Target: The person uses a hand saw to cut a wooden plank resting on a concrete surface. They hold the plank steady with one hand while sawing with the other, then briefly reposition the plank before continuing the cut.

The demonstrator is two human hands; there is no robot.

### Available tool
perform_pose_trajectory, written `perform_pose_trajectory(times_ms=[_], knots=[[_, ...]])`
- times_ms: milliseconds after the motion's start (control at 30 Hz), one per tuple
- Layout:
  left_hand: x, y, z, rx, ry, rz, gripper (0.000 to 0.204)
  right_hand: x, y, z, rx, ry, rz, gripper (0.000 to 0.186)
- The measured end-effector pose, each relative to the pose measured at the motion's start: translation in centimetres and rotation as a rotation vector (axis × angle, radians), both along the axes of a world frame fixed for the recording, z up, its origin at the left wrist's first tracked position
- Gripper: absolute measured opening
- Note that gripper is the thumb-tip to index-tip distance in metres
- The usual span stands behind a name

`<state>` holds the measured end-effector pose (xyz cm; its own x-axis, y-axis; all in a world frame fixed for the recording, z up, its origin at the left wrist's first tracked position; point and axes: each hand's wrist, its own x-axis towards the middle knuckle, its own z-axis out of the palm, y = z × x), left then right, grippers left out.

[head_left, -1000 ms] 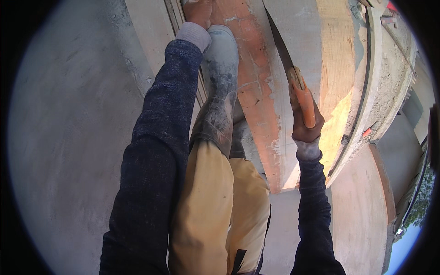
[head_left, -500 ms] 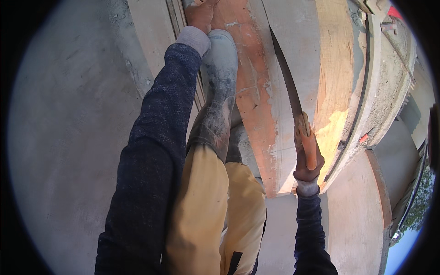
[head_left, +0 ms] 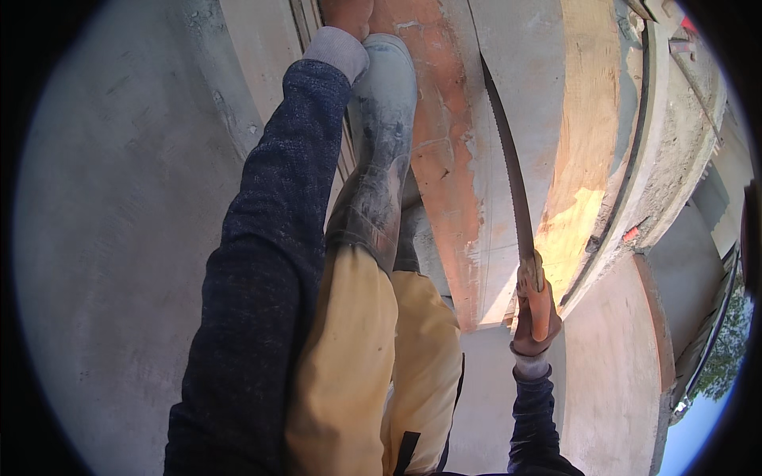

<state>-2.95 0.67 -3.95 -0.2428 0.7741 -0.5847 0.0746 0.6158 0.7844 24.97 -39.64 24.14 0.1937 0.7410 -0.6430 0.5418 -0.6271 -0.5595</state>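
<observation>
A handsaw (head_left: 512, 163) with a dark toothed blade and a wooden handle is gripped by my right hand (head_left: 528, 337), fingers wrapped round the handle. The blade points away from me, its far end meeting a wide grey-faced board (head_left: 520, 87) where a thin dark line runs on from the tip. My left hand (head_left: 347, 14) is at the top edge, over the orange-stained strip of the board beside my boot; its fingers are cut off by the picture's edge. My dusty rubber boot (head_left: 381, 119) rests against the board.
A bare wooden strip (head_left: 587, 135) runs along the board's right side. Beyond it are a concrete ledge (head_left: 675, 135) and a small red piece (head_left: 631, 235). A wide grey surface (head_left: 119, 238) spreads at left, and a pale panel (head_left: 611, 365) lies at lower right.
My right hand has drawn the saw back toward me, its handle lower in the view. My left hand shows less now, as the view has shifted slightly.
</observation>
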Motion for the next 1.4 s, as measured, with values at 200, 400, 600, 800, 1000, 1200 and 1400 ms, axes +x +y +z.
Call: perform_pose_trajectory(times_ms=[200, 400, 600, 800, 1000, 1200, 1400], knots=[[4.8, 0.4, 1.2, 0.100, -0.301, 0.011, 0.048, -1.7, 13.7, -11.7, 0.476, -0.051, -0.088, 0.045], [0.4, 0.8, 0.2, 0.096, -0.145, -0.009, 0.045, -0.2, -0.6, -1.5, -0.209, 0.052, -0.100, 0.039], [3.5, 0.5, 0.8, 0.148, -0.123, 0.000, 0.044, -1.6, 12.9, -10.5, 0.288, 0.076, -0.222, 0.037], [1.6, 0.9, 2.0, 0.107, -0.200, 0.020, 0.044, -2.6, 5.1, -2.3, 0.178, -0.048, -0.074, 0.034], [3.4, -0.4, 2.2, 0.090, -0.216, -0.045, 0.043, -1.7, 2.8, -3.0, 0.165, -0.097, -0.063, 0.034], [1.8, -0.2, 1.9, 0.001, -0.191, -0.068, 0.048, 0.3, 4.3, -1.8, 0.200, -0.021, -0.042, 0.044], [0.8, 0.1, 1.7, -0.019, -0.006, -0.075, 0.054, -0.9, 2.0, 2.9, 0.068, 0.014, -0.100, 0.044]])
